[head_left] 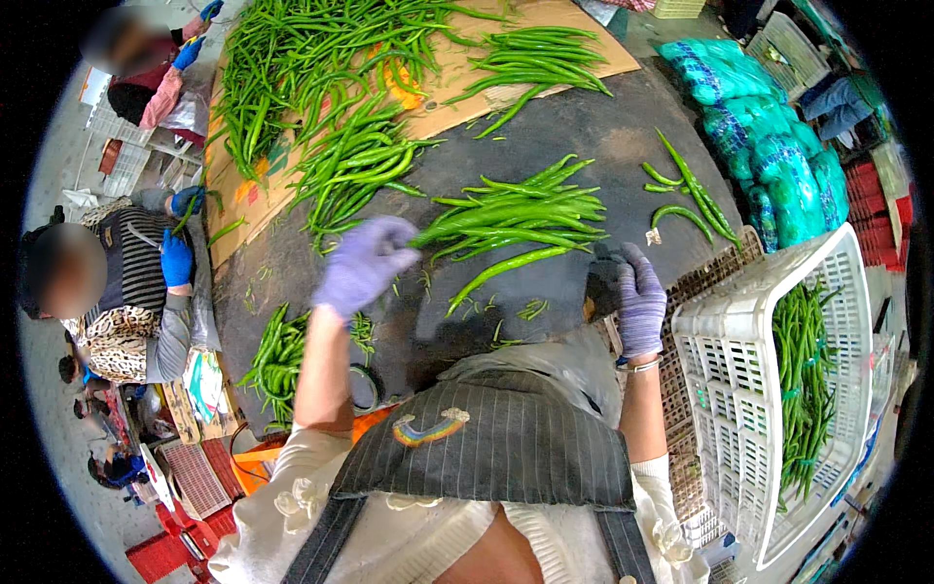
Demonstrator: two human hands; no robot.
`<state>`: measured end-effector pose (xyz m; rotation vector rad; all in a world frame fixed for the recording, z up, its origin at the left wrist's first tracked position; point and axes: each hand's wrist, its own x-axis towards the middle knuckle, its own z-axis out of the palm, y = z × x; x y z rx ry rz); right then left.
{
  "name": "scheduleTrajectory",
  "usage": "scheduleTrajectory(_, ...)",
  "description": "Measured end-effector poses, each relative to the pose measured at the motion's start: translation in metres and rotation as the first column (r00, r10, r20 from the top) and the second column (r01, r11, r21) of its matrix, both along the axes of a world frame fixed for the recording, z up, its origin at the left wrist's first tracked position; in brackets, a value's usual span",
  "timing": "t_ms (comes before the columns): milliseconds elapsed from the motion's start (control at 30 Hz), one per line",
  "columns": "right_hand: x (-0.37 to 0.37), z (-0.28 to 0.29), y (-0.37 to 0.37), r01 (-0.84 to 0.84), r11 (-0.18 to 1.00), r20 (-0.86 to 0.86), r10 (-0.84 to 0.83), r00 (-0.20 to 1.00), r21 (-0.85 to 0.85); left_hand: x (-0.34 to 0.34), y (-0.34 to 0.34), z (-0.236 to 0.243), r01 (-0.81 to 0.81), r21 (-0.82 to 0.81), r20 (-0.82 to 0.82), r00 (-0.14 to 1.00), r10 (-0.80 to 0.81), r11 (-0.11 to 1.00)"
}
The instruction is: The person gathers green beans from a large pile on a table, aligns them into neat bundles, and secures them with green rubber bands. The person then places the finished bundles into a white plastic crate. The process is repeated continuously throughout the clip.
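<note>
A loose bunch of long green chili peppers (530, 219) lies across the dark tabletop in front of me. My left hand (368, 261), in a purple glove, has its fingers closed at the bunch's left end, around a pepper tip. To the right of the bunch is my right hand (640, 304), gloved the same way, its fingers loosely extended and apart from the peppers. A dark, blocky object (601, 282) sits beside those fingers; I cannot make out its kind.
Heaped peppers (321, 68) cover cardboard (452, 122) at the far left, with smaller piles nearer. At right, a tilted white crate (725, 360) holds bundled peppers (803, 380); teal bags (778, 146) are stacked beyond. A co-worker in blue gloves (177, 258) is at the left edge.
</note>
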<state>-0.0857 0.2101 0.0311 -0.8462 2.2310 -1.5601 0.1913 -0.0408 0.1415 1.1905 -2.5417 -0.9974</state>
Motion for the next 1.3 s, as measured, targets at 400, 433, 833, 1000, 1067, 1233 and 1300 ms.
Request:
scheduleTrajectory(400,-0.001,-0.008,0.017,0.056,0.998,-0.012,-0.056,0.998,0.019,-0.075,0.018,-0.050,0.123,-0.244,0.161,0.983,-0.085,0.962)
scheduleTrajectory(433,0.001,-0.009,0.017,0.055,0.998,0.032,-0.056,0.998,0.014,-0.082,0.019,-0.046,0.197,-0.336,0.114,0.979,-0.168,0.921)
scheduleTrajectory(833,0.023,0.008,0.004,-0.058,0.998,0.092,0.057,0.994,0.008,-0.172,0.004,-0.088,0.569,-0.273,0.455,0.787,-0.417,0.776)
scheduleTrajectory(1000,0.027,0.020,0.003,-0.079,0.982,0.497,0.155,0.854,-0.171,-0.171,0.000,-0.094,0.625,-0.316,0.433,0.765,-0.478,0.714)
scheduleTrajectory(1067,0.027,0.029,0.001,-0.109,0.958,0.582,0.248,0.774,-0.264,-0.173,0.001,-0.088,0.624,-0.252,0.448,0.753,-0.483,0.740)
scheduleTrajectory(1233,0.032,0.032,-0.005,-0.174,0.917,0.550,0.358,0.754,-0.357,-0.165,0.016,-0.079,0.500,-0.446,0.166,0.861,-0.480,0.743)
scheduleTrajectory(1300,0.035,0.032,-0.009,-0.196,0.910,0.518,0.374,0.769,-0.366,-0.157,0.026,-0.076,0.420,-0.455,-0.131,0.840,-0.526,0.785)
